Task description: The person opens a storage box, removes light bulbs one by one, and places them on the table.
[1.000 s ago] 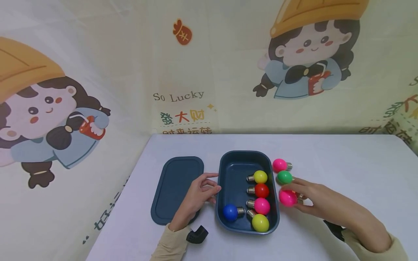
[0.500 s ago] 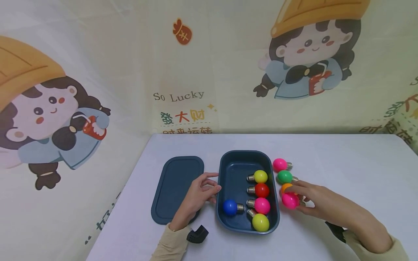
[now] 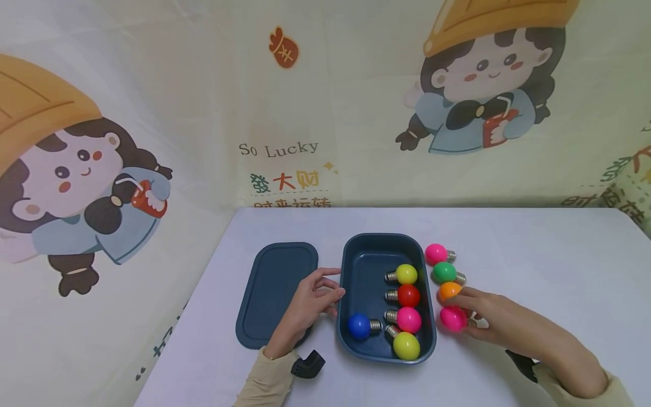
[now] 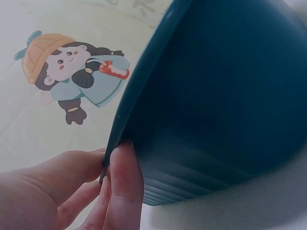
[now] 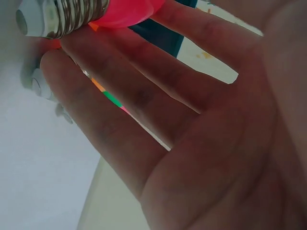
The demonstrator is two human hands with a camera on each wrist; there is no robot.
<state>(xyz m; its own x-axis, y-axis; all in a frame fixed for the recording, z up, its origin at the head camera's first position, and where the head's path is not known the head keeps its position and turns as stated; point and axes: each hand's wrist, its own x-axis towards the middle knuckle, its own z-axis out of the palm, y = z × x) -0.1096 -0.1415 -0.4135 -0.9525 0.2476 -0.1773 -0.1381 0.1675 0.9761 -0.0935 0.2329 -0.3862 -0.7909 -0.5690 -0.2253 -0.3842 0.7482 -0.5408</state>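
Observation:
My left hand (image 3: 314, 302) is at the left rim of a dark blue rectangular container (image 3: 363, 260). In the left wrist view its thumb and fingers (image 4: 125, 175) pinch the container's edge. Inside the container lie a blue light bulb (image 3: 359, 326) and several others in yellow, red and pink along the right side. To the right, my right hand (image 3: 490, 316) holds a pink light bulb (image 3: 453, 319) by its base, low at the table. An orange bulb (image 3: 450, 292) sits just behind it, partly covered by the fingers. In the right wrist view the metal screw base (image 5: 79, 17) shows above the fingers.
Beyond the orange bulb lie a green bulb (image 3: 445, 272) and a pink bulb (image 3: 436, 254), in a column beside the container. A flat dark blue lid (image 3: 274, 282) lies to the left, partly behind the left hand. The white table (image 3: 549, 249) meets a printed cloth backdrop.
My right hand has moved the pink bulb slightly nearer me and rightward, uncovering the orange bulb. The left hand and container have kept their places.

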